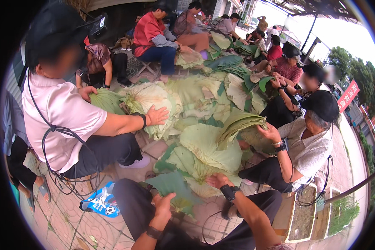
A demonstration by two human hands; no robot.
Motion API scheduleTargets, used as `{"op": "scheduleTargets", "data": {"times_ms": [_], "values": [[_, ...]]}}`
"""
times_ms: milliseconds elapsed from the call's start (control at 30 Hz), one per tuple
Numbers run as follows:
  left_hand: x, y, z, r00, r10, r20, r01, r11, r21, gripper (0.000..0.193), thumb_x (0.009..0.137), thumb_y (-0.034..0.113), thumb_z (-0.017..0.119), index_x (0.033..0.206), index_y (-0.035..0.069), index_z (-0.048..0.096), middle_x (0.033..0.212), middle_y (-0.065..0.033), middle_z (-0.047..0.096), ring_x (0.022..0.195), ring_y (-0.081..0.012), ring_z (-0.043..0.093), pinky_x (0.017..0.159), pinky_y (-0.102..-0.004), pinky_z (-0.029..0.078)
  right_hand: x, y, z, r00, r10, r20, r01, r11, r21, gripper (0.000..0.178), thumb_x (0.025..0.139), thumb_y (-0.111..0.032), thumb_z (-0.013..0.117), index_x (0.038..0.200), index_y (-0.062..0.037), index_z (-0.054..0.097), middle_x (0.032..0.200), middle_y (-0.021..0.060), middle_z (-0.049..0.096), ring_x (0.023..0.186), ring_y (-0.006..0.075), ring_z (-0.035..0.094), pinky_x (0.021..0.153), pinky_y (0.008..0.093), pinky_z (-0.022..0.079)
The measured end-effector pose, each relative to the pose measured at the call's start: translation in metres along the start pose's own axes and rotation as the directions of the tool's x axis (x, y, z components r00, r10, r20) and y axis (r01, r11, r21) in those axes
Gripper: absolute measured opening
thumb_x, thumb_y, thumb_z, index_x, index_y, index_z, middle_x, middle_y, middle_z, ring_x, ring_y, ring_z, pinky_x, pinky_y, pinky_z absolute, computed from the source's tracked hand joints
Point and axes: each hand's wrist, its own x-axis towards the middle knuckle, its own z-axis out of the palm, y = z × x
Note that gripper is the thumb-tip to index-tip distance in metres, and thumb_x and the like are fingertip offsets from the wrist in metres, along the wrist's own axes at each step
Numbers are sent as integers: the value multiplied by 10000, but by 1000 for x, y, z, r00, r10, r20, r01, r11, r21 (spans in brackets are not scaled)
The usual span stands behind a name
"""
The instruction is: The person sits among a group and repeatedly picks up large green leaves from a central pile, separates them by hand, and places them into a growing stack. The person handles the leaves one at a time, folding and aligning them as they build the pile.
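Observation:
My left hand [163, 205] is closed on the edge of a dark green lotus leaf [168, 184], which hangs partly blurred between my knees. In front of my right hand [219, 181] lies a fan of pale green lotus leaves [210, 148], spread over the pile. Its pleats run together at my right fingertips, which are curled on that gathered point. Beyond, a large heap of lotus leaves [196, 96] covers the ground, some pale and dry, others darker green.
At left, a person in a pink shirt [64, 104] rests a hand on stacked leaves [148, 104]. At right, another person [308, 141] lifts a folded leaf bundle [239, 125]. A blue-and-white bag [106, 202] lies by my left leg; planter boxes [302, 214] stand right. Several people sit further back.

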Motion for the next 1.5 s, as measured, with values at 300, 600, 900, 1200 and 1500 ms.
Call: {"op": "scheduleTargets", "data": {"times_ms": [300,600,900,1200,1500], "values": [[4,-16,22,995,-14,101,2,993,118,302,762,-9,745,1050,-44,661,1003,-99,692,886,-202,658,789,-334,527,-92,8,-6,837,-105,538,369,834,-411,416,986,-250,551,1309,10,521,1295,156,602,1129,256,623,989,382,487],[4,-39,43,947,-54,318,-21,973,229,289,820,37,719,1094,-22,650,1012,-88,682,879,-192,660,749,-324,537,-196,51,51,779,-269,566,623,438,-648,674,928,-430,648,1380,33,460,1342,218,551,1251,308,536,1036,385,441],[3,-45,63,960,-34,277,-30,974,225,329,926,218,656,1165,-7,639,1092,-72,644,952,-145,574,802,-311,466,-189,67,63,779,-400,483,612,323,-722,800,894,-496,651,1432,40,401,1368,281,510,1280,373,503,1049,411,419],[-5,-39,77,952,-35,305,-24,982,188,313,949,227,653,1166,2,630,1048,-60,652,918,-127,574,776,-294,467,-202,54,65,806,-419,419,591,523,-614,694,930,-422,635,1403,49,443,1361,245,535,1259,341,525,1037,395,435],[-1,-47,76,958,25,285,-63,990,124,323,971,239,635,1184,-2,615,1059,-53,642,921,-120,558,804,-302,457,-203,53,64,795,-453,405,602,498,-624,619,989,-426,499,1373,58,475,1308,231,576,1197,307,547,1006,369,422]]}}
